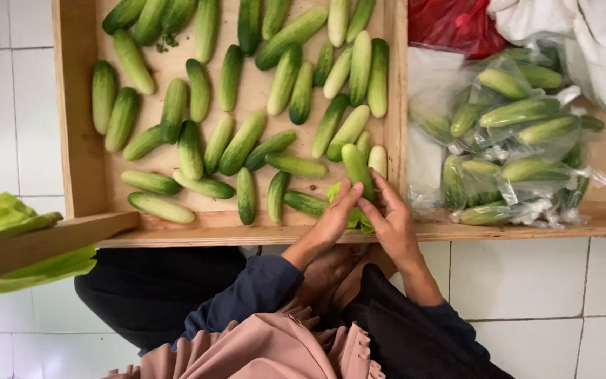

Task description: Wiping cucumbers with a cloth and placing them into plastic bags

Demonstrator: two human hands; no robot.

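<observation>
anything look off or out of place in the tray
Little stands out. A few dark green scraps lie loose among the cucumbers near the tray's top left. Both hands, left and right, hold one cucumber over a green bag.

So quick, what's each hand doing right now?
Left hand: closed around the lower end of a cucumber.
Right hand: fingers on the same cucumber; full grip cannot be told.

Bare tray floor (pixel 170 67) between loose cucumbers (pixel 241 142); divider wall (pixel 395 105) rightward.
</observation>
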